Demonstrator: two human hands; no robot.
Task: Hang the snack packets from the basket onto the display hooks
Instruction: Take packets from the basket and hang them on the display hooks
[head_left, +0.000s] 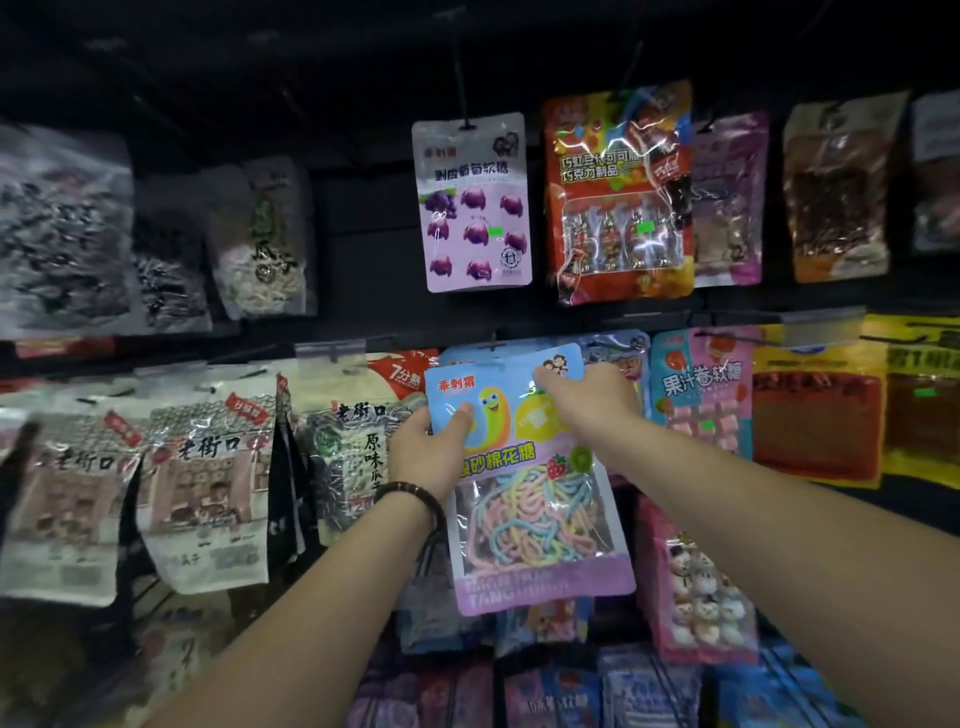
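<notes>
Head view: both hands clamp candy packet (519, 452); left hand (431, 447) steadies edge; right hand (587, 400) guides top hole onto hook (493, 344); keep packet level.

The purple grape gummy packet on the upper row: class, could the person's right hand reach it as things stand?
Probably yes, but not yet: the right hand is gripping the marshmallow packet along with the left hand. Nothing blocks the way up to the grape gummy packet once it lets go.

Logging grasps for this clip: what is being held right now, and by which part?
One blue marshmallow-rope packet, held in both hands: the left hand grips its upper left edge, the right hand pinches its top right corner.
</notes>
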